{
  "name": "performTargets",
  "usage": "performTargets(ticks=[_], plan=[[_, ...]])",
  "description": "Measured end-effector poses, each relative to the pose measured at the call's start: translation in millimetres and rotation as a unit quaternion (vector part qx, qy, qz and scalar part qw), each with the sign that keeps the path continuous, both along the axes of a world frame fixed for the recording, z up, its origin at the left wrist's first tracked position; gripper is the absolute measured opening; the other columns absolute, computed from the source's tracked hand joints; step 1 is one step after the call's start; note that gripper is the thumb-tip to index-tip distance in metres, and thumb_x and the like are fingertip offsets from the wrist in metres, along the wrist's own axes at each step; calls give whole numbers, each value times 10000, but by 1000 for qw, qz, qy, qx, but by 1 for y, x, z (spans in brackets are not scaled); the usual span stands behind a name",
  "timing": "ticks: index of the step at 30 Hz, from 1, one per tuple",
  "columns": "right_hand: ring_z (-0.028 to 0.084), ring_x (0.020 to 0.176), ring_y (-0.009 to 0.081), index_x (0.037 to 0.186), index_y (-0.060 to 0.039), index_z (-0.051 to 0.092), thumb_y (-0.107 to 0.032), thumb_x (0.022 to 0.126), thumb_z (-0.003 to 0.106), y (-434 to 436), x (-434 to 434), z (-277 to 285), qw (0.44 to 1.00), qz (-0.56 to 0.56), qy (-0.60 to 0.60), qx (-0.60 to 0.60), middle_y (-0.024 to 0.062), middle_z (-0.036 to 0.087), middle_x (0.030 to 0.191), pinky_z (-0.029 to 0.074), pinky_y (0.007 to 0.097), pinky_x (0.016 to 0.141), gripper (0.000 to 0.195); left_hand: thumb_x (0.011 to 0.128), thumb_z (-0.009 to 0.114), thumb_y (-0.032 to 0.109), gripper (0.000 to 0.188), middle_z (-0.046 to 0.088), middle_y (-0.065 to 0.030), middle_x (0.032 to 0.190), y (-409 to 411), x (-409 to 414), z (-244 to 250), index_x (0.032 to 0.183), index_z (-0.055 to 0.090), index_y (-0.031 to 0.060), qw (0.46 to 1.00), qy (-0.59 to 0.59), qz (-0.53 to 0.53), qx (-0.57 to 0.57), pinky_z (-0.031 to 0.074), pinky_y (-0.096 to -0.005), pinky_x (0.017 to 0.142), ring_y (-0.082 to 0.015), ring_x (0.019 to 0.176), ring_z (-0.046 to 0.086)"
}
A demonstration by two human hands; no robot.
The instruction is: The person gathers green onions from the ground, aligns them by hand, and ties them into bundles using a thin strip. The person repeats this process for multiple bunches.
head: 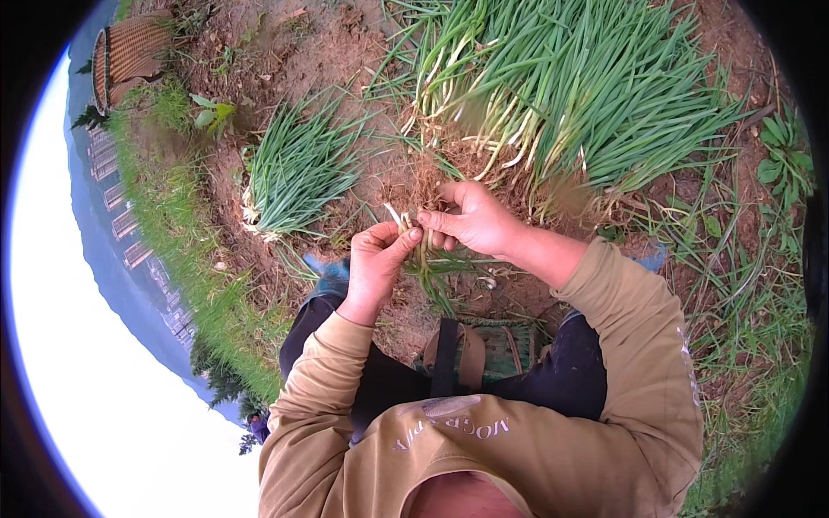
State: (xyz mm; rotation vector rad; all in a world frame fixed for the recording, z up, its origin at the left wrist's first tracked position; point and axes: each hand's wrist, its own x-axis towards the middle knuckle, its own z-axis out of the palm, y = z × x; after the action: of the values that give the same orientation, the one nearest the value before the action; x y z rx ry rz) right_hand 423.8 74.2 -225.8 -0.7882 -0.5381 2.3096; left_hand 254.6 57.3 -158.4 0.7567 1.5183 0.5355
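Between my two hands is a small bunch of green onions (424, 259), its brown roots pointing away from me and its green leaves hanging down towards my lap. My left hand (382, 256) pinches the white stems between thumb and fingers. On the same bunch, closer to the roots, my right hand (469, 217) grips with thumb and curled fingers. Just beyond the right hand lies a large heap of green onions (583, 90) with soil-matted roots facing me. A smaller pile of green onions (301, 168), with whitish clean-looking ends, rests on the ground to the left.
A woven wicker basket (133, 55) lies at the far left, by the grassy edge (188, 239) of a slope. Under me is a green woven seat or basket (502, 349) with straps. Weeds (745, 304) grow on the right. Another person (259, 427) is partly visible at lower left.
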Motion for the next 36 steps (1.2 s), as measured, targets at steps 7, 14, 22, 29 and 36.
performTargets(ticks=[7,14,22,29,36], plan=[[544,607,72,953,-8,590,-151,844,633,-7,-5,-5,999,2,-7,41,16,594,747,443,198,505,185,815,657,78,158,656,-23,794,-1,0,2,929,655,-31,994,48,-93,6,426,-188,641,-31,698,526],[530,608,58,961,-25,598,-146,841,638,-5,-2,-2,999,-9,-19,37,-4,593,758,434,193,506,175,827,641,71,177,649,-16,815,0,4,7,966,646,-38,994,51,-95,22,427,-197,665,-39,726,524],[493,548,49,933,-27,597,-93,846,617,-5,-5,-1,998,-65,17,11,-10,556,705,413,197,462,111,889,571,131,172,556,21,656,-4,8,4,900,613,-35,973,142,-160,87,375,-209,548,-29,632,406],[503,611,57,964,-43,579,-130,860,607,-5,-3,-2,998,-44,30,21,-4,569,763,413,199,509,138,883,556,134,175,522,-123,595,-3,8,8,860,585,-37,922,236,-275,137,398,-291,508,-142,516,448],[511,614,67,955,-39,569,-137,865,602,-1,2,3,997,-54,53,-20,7,566,757,419,208,524,137,901,506,107,158,574,-134,695,1,11,12,881,579,-31,913,227,-314,129,439,-316,581,-178,602,537]])
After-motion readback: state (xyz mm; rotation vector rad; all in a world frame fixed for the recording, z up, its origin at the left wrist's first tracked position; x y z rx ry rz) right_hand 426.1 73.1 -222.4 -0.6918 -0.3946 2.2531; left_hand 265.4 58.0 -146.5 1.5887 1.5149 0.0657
